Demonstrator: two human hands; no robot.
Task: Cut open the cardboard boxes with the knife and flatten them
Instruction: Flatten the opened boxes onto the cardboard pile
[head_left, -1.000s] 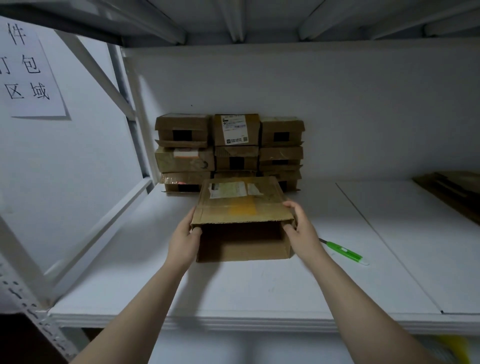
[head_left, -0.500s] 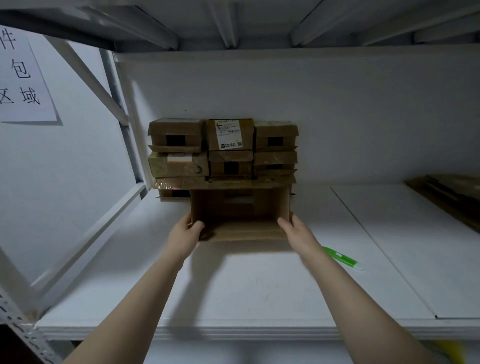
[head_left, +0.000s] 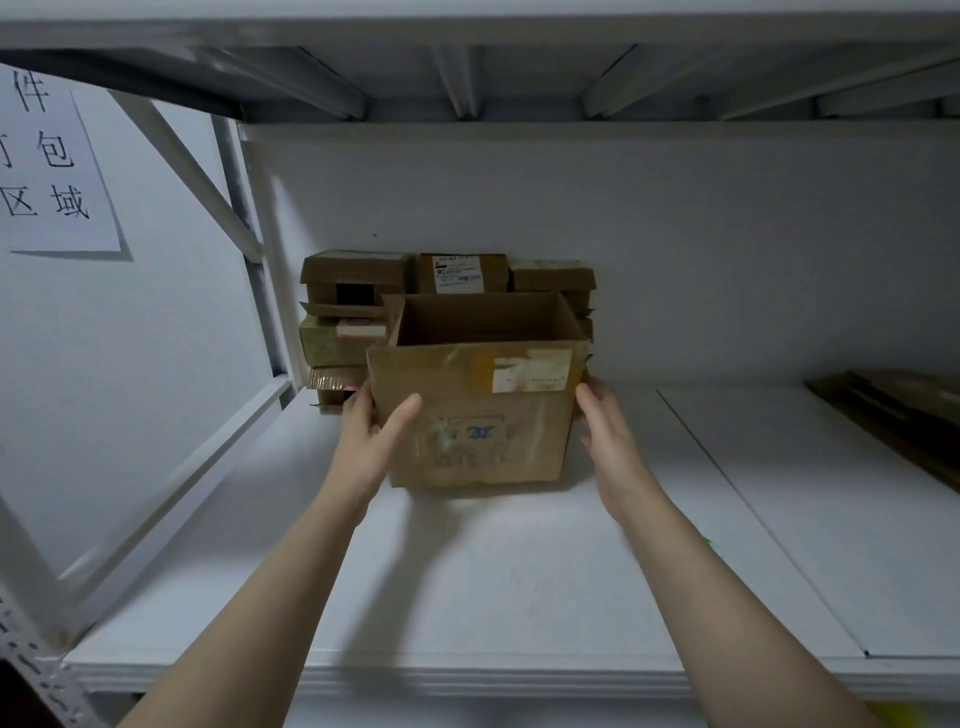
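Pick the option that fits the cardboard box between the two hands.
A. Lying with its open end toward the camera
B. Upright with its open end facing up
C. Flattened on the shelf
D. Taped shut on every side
B: the box stands upright, its top open and its inner walls showing.
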